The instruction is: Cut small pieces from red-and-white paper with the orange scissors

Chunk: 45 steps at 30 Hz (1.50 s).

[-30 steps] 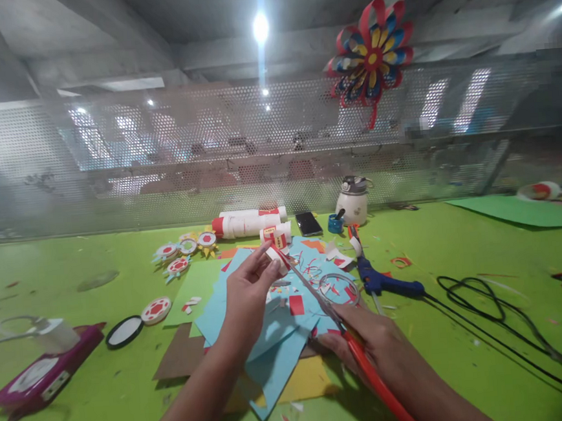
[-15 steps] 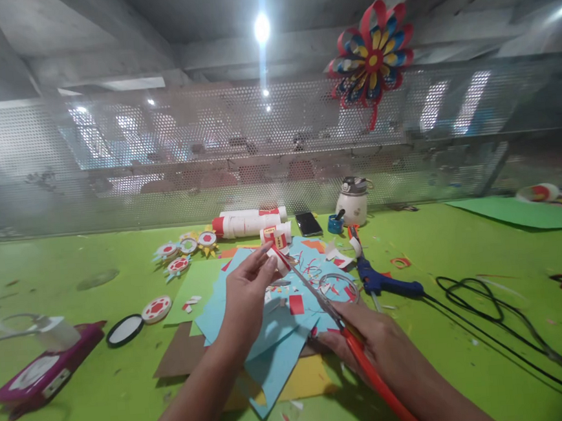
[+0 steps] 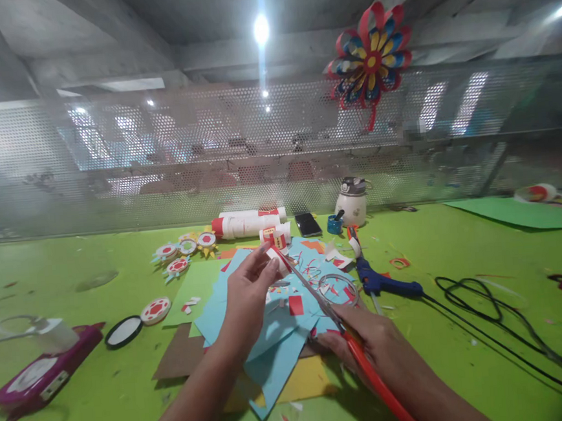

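Note:
Between the fingers and thumb of my left hand (image 3: 249, 287) is a small white paper piece with a red edge (image 3: 278, 262). My right hand (image 3: 369, 336) is closed around the red handles of a pair of scissors (image 3: 336, 320). The blades reach up and left, their tips at the held paper piece. Beneath both hands lie light blue paper sheets (image 3: 266, 335) strewn with red and white clippings. A small red paper square (image 3: 295, 305) and a clear tape-like ring (image 3: 338, 289) rest on them.
A blue glue gun (image 3: 384, 285) with a black cord lies at right. Behind are white paper rolls (image 3: 246, 225), a phone (image 3: 307, 224), a blue pot (image 3: 334, 224) and a white jug (image 3: 351, 205). At left are paper flower discs (image 3: 176, 266) and a purple power strip (image 3: 55, 371).
Hardly anything differs. The whole view has shifted very slightly, and both hands keep the paper piece and scissors in nearly the same position.

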Tool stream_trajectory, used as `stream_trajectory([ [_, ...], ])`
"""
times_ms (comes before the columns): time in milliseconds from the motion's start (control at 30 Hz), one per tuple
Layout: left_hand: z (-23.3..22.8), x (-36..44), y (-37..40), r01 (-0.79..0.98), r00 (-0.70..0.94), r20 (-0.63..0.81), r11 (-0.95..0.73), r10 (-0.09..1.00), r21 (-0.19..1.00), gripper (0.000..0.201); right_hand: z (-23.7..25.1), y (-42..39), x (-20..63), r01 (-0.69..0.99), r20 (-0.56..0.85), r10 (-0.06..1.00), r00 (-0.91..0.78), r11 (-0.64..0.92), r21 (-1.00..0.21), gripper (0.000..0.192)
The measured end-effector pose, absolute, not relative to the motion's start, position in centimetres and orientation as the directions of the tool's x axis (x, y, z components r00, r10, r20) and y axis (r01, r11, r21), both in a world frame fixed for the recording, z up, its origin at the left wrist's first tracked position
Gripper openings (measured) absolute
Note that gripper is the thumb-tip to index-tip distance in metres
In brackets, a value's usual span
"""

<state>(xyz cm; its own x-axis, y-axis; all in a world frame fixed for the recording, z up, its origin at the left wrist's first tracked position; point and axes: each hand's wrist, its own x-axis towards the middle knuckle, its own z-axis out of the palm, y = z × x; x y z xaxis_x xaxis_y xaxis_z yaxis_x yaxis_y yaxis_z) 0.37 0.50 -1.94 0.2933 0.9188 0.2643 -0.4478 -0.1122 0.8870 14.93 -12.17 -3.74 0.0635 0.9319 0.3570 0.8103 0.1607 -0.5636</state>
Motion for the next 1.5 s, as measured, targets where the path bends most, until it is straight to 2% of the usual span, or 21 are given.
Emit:
stream_trajectory([
  [333, -2.16, 0.38, 0.58, -0.429, 0.311, 0.295, -0.144, 0.903, 0.892, 0.034, -3.50, -11.97, 14.99, 0.809, 0.349, 0.935, 0.055, 0.163, -0.564, 0.025],
  [567, -2.18, 0.25, 0.58, -0.409, 0.305, 0.291, -0.151, 0.907, 0.900, 0.037, -2.91, -12.33, 15.01, 0.783, 0.307, 0.950, 0.053, 0.151, -0.604, 0.027],
  [900, -2.10, 0.42, 0.46, -0.425, 0.280, 0.267, -0.130, 0.922, 0.896, 0.043, -3.61, -12.33, 15.23, 0.772, 0.349, 0.936, 0.042, 0.191, -0.607, 0.024],
  [1167, -1.95, 0.36, 0.35, -0.503, 0.330, 0.326, -0.127, 0.886, 0.855, 0.033, -3.65, -12.13, 15.07, 0.794, 0.351, 0.935, 0.054, 0.173, -0.583, 0.027],
  [1500, -2.21, 0.50, 0.44, -0.481, 0.310, 0.297, -0.121, 0.903, 0.868, 0.033, -3.68, -12.03, 15.20, 0.785, 0.337, 0.940, 0.055, 0.168, -0.597, 0.030],
])
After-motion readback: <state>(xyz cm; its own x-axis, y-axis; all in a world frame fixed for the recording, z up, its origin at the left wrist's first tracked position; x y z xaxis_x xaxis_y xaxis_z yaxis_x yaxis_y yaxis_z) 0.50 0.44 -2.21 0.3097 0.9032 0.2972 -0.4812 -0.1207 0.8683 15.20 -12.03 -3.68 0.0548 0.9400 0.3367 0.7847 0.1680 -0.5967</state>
